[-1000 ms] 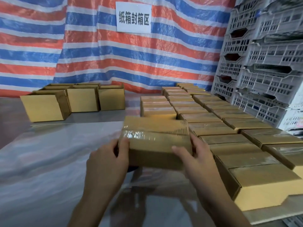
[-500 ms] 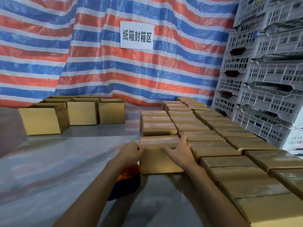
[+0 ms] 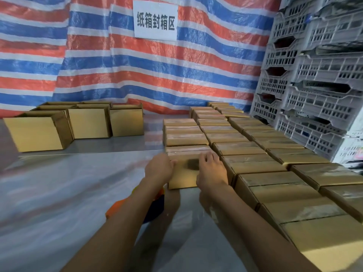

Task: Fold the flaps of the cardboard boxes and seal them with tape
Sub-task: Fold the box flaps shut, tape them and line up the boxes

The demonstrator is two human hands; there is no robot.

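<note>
Lowered, the matte cardboard box [image 3: 182, 179] (tape [image 3: 184, 152] glossy) touches left hand [image 3: 159, 169], grip unclear; right hand [image 3: 211, 170]: fingers [image 3: 205, 157] slack.

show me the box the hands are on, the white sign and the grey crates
box [image 3: 182, 179]: head view, on its bare front face, towards the lower edge
white sign [image 3: 155, 19]: head view, on the middle of the sheet
grey crates [image 3: 322, 75]: head view, on one crate's perforated wall

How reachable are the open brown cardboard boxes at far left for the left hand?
Probably yes, with a stretch: the left hand touches the side of the taped brown cardboard box, and only plastic-covered table lies between it and the open brown cardboard boxes.
</note>
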